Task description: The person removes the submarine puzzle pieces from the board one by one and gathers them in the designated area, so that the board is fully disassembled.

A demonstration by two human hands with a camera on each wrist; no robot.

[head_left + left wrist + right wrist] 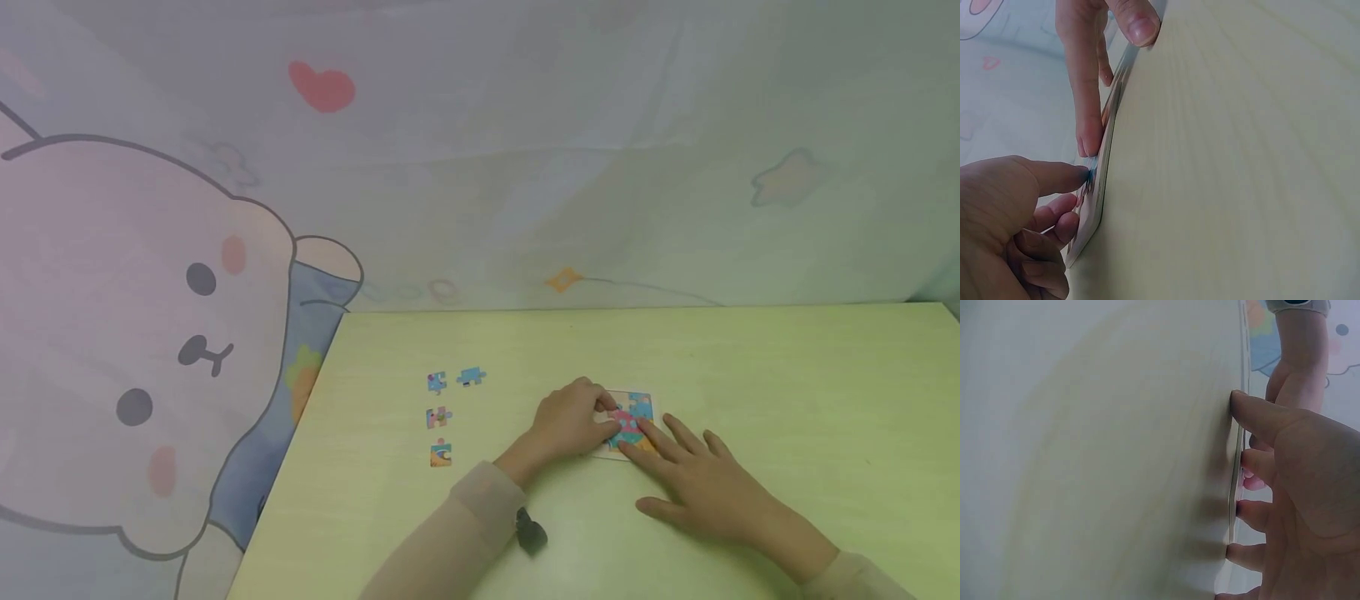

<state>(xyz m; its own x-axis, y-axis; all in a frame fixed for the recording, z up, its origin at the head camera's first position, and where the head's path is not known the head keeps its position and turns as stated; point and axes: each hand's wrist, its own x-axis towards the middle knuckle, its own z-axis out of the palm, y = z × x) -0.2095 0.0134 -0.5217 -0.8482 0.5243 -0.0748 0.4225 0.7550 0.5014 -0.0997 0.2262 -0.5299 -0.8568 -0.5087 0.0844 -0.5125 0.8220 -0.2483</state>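
A small jigsaw puzzle (628,427) in pink, blue, teal and orange lies in a flat, pale-rimmed board (611,457) on the table. From the left, my left hand (568,423) reaches over the board, its thumb and curled fingers pinching a puzzle piece at the puzzle's left side, mostly hidden by the fingers. My right hand (712,492) lies spread with straight fingers, index and middle fingertips on the puzzle's lower right part. Its thumb touches the table in front of the board. In the left wrist view, the left thumb presses at the board's (1099,200) coloured surface.
Loose puzzle pieces lie left of the hands: two blue ones (471,377) (437,382) at the back, a pinkish one (437,417) and an orange-and-teal one (441,455). A dark object (530,532) shows beside the left sleeve. A printed curtain (480,167) hangs behind the table (825,375).
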